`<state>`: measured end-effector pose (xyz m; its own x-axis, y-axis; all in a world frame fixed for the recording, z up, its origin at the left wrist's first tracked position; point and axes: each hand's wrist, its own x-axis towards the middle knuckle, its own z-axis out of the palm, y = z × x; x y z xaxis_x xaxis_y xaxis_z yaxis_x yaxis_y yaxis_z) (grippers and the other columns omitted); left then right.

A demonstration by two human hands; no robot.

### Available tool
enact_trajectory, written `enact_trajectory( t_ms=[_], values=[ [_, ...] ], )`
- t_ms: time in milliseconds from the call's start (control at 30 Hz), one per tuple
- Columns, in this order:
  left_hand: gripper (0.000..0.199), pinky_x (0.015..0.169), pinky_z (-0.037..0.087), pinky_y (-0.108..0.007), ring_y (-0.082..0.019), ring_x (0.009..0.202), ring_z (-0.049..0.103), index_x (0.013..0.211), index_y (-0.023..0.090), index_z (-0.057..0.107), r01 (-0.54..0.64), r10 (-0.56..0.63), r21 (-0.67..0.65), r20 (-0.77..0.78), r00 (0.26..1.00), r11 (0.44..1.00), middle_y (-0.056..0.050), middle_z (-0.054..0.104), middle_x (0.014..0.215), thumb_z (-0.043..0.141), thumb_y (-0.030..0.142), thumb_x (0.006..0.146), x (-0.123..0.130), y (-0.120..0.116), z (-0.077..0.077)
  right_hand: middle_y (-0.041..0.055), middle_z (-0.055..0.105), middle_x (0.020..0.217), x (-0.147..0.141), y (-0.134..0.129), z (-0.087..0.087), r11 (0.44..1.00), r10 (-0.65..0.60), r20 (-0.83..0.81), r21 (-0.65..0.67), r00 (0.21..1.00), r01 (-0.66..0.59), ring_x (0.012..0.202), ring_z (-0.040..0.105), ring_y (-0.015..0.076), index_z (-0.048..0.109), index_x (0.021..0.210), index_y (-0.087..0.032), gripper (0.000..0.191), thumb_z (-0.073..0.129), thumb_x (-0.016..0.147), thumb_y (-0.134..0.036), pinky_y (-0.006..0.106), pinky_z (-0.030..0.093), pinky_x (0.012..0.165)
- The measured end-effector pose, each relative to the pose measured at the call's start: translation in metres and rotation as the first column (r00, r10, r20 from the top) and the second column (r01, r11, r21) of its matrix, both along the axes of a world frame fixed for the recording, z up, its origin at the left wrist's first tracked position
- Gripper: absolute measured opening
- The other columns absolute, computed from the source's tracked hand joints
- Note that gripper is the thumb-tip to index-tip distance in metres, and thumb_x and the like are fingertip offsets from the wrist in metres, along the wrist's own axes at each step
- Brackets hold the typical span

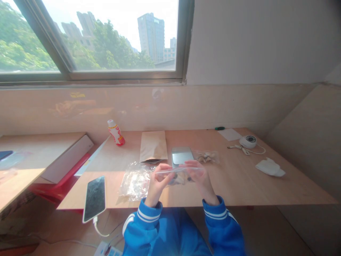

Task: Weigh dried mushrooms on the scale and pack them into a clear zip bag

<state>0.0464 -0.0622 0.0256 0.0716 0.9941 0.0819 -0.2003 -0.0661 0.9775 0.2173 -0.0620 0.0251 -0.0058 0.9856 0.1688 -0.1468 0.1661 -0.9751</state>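
Between my two hands is a clear plastic bag [179, 179] with small brownish and dark pieces inside it. My left hand [161, 177] pinches its upper left edge, and my right hand [196, 173] grips the upper right edge. Just beyond the bag lies a flat silver scale-like device [182, 155]. Left of my left hand a crumpled clear plastic wrapper [135, 181] rests on the table. A brown paper pouch [153, 145] lies behind it, its dark opening towards me. Another clear bag with brownish pieces [207, 157] sits beyond my right hand.
A phone [95, 195] with a white cable overhangs the table's front left edge. A red-and-white bottle [116, 133] stands at the back left. To the right are a white round device [249, 141] with a cord, a crumpled white item [270, 168], paper [229, 134] and a green-handled tool [220, 128].
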Motion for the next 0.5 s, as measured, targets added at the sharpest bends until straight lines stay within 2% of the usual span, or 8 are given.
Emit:
enact_trajectory(
  t_ms=[100, 200, 367, 500],
  values=[
    [0.029, 0.058, 0.054, -0.024, -0.014, 0.063, 0.063, 0.082, 0.015, 0.060, -0.014, 0.013, -0.027, -0.033, 0.999, 1.000, -0.001, 0.063, 0.069, 0.071, 0.039, 0.071, 0.0011, 0.0005, -0.0003, 0.0082, 0.072, 0.099, -0.0012, -0.0008, 0.0019, 0.995, 0.092, -0.009, -0.025, 0.996, -0.092, 0.090, 0.068, 0.0224, 0.061, 0.104, -0.022, 0.035, 0.066, 0.078, -0.044, 0.030, 0.056, 0.069],
    [0.027, 0.056, 0.054, -0.024, -0.014, 0.061, 0.062, 0.078, 0.015, 0.062, -0.005, 0.003, -0.027, -0.046, 0.999, 1.000, -0.002, 0.062, 0.068, 0.071, 0.039, 0.071, 0.0008, 0.0016, -0.0006, 0.0082, 0.072, 0.100, -0.0042, -0.0009, 0.0037, 0.993, 0.117, 0.023, -0.037, 0.993, -0.116, 0.088, 0.068, 0.0221, 0.067, 0.091, -0.020, 0.027, 0.066, 0.077, -0.044, 0.030, 0.056, 0.068],
    [0.025, 0.061, 0.056, -0.024, -0.016, 0.075, 0.063, 0.074, 0.014, 0.068, -0.050, 0.054, 0.048, -0.082, 0.995, 0.998, -0.006, 0.063, 0.086, 0.071, 0.039, 0.071, -0.0002, 0.0027, -0.0014, 0.0064, 0.074, 0.091, -0.0083, 0.0010, 0.0023, 0.998, 0.044, 0.065, -0.039, 0.997, -0.042, 0.080, 0.068, 0.0204, 0.069, 0.080, -0.020, 0.022, 0.067, 0.077, -0.042, 0.028, 0.054, 0.064],
    [0.026, 0.060, 0.059, -0.027, -0.016, 0.073, 0.064, 0.077, 0.014, 0.067, -0.040, 0.040, -0.005, -0.035, 0.999, 0.999, -0.004, 0.063, 0.081, 0.072, 0.039, 0.070, 0.0027, 0.0012, -0.0018, 0.0065, 0.074, 0.083, -0.0091, 0.0020, -0.0025, 0.999, -0.036, 0.109, -0.027, 0.993, 0.040, 0.074, 0.067, 0.0196, 0.069, 0.077, -0.018, 0.024, 0.068, 0.076, -0.042, 0.027, 0.053, 0.062]
  ],
)
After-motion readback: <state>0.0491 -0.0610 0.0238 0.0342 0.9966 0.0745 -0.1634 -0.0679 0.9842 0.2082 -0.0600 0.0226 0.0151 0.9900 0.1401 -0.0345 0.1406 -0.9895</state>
